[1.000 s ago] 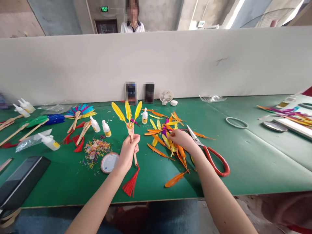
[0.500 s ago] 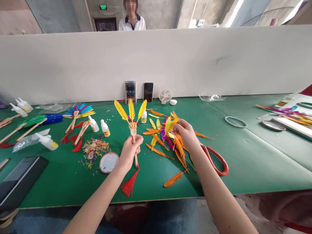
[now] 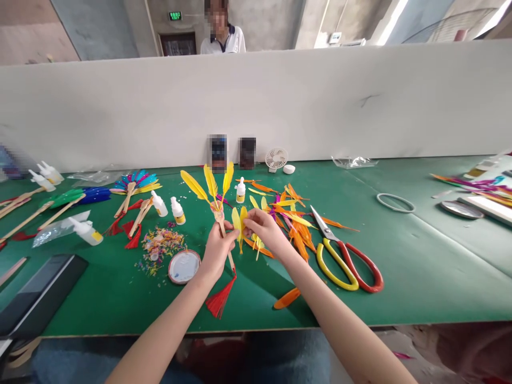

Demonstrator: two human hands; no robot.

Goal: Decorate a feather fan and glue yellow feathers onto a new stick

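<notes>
My left hand (image 3: 218, 249) is closed round the wooden handle of a feather fan (image 3: 218, 215). Three yellow feathers spread from the fan's top, and a red tassel (image 3: 222, 296) dangles from its lower end. Beside it, my right hand (image 3: 262, 228) pinches yellow feathers (image 3: 239, 226), which hang close to my left fingertips; whether those touch them I cannot tell. To the right of my right hand lies a pile of orange, yellow and purple feathers (image 3: 298, 229). A white glue bottle (image 3: 240, 191) stands just behind my hands.
Scissors (image 3: 340, 256) with one yellow and one red handle lie at the right. Left of my hands are a round lid (image 3: 184, 266), feather scraps (image 3: 162, 244), glue bottles (image 3: 177, 211) and finished-looking fans (image 3: 134, 186). A white partition (image 3: 256, 96) runs behind, with a person beyond it.
My right hand has moved left from the feather pile to beside my left hand, carrying yellow feathers. The scissors now show fully. My left hand still grips the fan, now tilted slightly.
</notes>
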